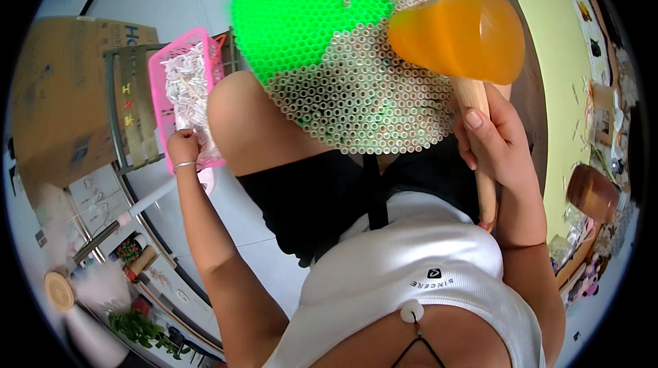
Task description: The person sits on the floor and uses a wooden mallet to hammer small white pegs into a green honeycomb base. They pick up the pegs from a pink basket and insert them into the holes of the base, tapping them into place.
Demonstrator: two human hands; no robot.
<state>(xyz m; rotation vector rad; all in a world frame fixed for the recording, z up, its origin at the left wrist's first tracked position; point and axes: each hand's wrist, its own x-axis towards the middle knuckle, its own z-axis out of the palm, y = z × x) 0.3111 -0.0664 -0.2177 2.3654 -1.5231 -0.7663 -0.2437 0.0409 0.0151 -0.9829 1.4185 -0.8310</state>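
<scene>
My right hand [506, 138] is wrapped round the wooden handle of a mallet [452, 32] with a translucent orange head. The head hangs over the right part of a round bright green disc [295, 18], which is full of small holes. Short, pale tubes [370, 94] stand packed in the holes across its near and far right parts; bare green holes show at the left. One lone tube [347, 3] sits amid the green. At the left, my left hand [184, 146] reaches into the near end of a pink basket [157, 94] of loose white tubes [186, 83]. Its fingers are bent together; what they hold is hidden.
The basket rests by my left knee on a metal-framed stand [113, 107]. Behind it is a large cardboard box [62, 87]. Along the right runs a pale yellow-green tabletop [558, 94] with scattered tubes, a brown jar [591, 193] and small clutter.
</scene>
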